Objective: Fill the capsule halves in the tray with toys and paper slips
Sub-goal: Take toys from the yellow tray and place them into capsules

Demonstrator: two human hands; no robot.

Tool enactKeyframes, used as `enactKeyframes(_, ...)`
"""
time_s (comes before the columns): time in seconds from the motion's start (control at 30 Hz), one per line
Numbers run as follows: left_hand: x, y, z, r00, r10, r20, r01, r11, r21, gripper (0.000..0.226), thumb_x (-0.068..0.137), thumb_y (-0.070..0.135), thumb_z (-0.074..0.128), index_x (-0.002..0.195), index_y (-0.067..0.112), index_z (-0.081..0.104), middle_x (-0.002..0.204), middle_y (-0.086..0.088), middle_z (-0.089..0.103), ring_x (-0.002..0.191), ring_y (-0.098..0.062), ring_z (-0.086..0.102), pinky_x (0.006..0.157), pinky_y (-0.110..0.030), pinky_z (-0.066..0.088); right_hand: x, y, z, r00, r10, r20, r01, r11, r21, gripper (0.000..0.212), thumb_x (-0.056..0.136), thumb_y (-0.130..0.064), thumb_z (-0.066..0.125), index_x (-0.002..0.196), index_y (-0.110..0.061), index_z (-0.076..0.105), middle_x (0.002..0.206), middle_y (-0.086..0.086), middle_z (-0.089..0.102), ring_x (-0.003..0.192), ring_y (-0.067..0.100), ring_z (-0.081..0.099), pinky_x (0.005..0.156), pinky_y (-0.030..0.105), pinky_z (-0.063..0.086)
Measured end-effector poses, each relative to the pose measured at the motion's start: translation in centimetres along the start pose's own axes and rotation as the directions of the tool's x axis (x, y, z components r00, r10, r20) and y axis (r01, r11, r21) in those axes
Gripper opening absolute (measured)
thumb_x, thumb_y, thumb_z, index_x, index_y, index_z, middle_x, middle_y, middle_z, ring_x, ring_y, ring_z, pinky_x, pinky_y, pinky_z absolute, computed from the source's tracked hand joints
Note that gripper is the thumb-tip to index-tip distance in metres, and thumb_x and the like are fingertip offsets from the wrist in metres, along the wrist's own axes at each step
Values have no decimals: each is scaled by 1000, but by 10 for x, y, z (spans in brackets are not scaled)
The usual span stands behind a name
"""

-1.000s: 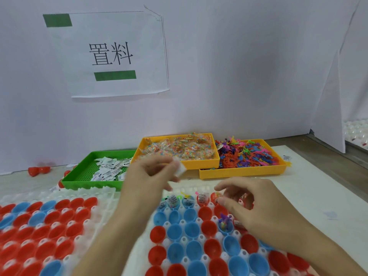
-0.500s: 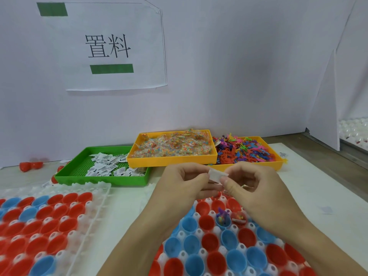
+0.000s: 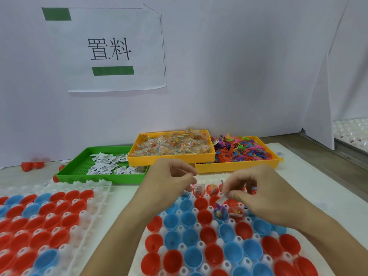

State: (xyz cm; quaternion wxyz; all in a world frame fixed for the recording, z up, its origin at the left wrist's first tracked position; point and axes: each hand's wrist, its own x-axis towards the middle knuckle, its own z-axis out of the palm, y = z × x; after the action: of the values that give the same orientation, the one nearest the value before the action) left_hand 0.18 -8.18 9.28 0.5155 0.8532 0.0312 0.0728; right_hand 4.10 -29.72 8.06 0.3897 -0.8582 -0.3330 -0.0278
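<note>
red and blue capsule halves [image 3: 191, 253], green tray [image 3: 79, 168].

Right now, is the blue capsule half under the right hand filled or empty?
Filled: the blue capsule half holds small colourful toys; no paper slip visible inside.

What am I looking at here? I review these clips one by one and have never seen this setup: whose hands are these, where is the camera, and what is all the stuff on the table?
There is no machine: a person works with bare hands, filmed by a camera worn on their head, looking forward and down. The right hand pinches a small white paper slip above a white tray of red and blue capsule halves; a few far ones already hold toys and slips. The left hand hovers with curled fingers; whether it holds anything is unclear. Behind lie a green tray of slips, an orange tray of bagged toys and another orange tray of loose colourful toys. A second capsule tray sits left.
</note>
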Motion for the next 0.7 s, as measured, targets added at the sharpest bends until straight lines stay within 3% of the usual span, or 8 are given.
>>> enactKeyframes(0.1,-1,3,-6,1000,6,-18,-6,1000,-16,21,92,9,60,81,20,74,77,3,76,72,-13,73,59,-20,53,-2,-1,-3,996,-28,82,33,998,-58,26,83,-5,75,74,-30,77,75,-23,71,78,2,65,69,11,46)
enactKeyframes(0.4,-3,10,-8,999,28,-30,-28,1000,-3,21,92,13,60,81,26,73,77,7,76,71,-10,72,66,-25,55,-3,1,4,987,-75,141,112,954,-276,18,88,-17,71,83,-33,76,80,-28,66,92,-7,57,80,9,44)
enactKeyframes(0.57,-4,12,-7,999,44,-32,-43,999,22,19,92,14,59,85,25,73,78,8,75,71,-8,72,70,-33,58,-4,-1,8,980,-92,179,154,915,-373,12,93,-28,65,93,-35,74,89,-24,63,93,-5,51,84,16,45)
enactKeyframes(0.7,-4,11,-8,998,50,-35,-49,998,25,19,92,14,59,86,25,73,78,9,75,72,-8,72,69,-32,57,-4,-3,13,978,-68,199,141,913,-382,11,93,-31,65,95,-36,74,87,-28,57,95,-5,47,83,17,44)
